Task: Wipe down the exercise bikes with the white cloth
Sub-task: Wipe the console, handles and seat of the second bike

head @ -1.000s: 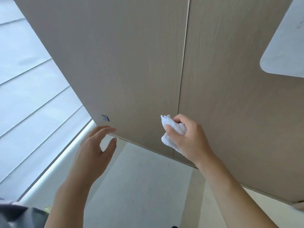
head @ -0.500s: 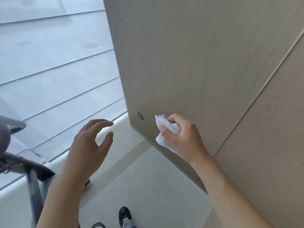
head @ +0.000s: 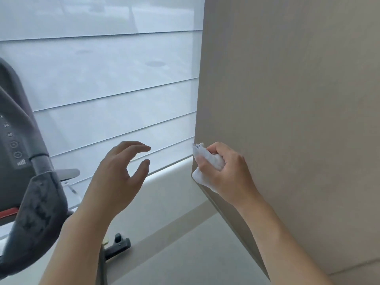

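Right hand (head: 228,173) grips bunched white cloth (head: 207,163) by beige wall panel (head: 287,120). Left hand (head: 117,177) empty, fingers loosely apart. Grey exercise bike (head: 26,171) far left, window blind (head: 102,89) behind.

Counts: two hands, left hand (head: 115,177) at 7 o'clock, right hand (head: 228,171) at 4 o'clock. One white cloth (head: 207,161). One exercise bike (head: 26,161) at 9 o'clock. One window blind (head: 107,79) at 11 o'clock. One beige wall panel (head: 298,99) at 2 o'clock.

Soft daylight through the blinds (head: 107,83), slight motion blur
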